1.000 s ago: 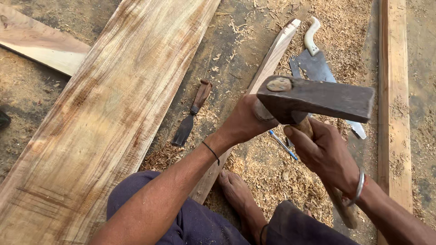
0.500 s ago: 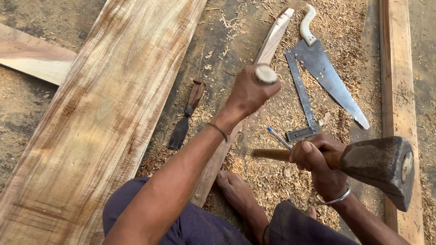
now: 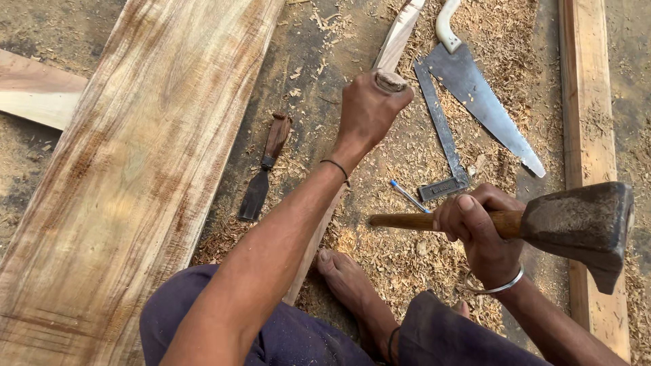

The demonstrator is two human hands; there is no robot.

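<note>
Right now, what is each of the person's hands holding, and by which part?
The left hand grips the top end of an upright wooden stick. The right hand holds an axe by its wooden handle, close behind the iron head.

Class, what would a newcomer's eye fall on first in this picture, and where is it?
The heavy axe at lower right, gripped by the right hand. Next, the left hand at top centre clasping an upright wooden stick. A broad plank fills the left side.
</note>
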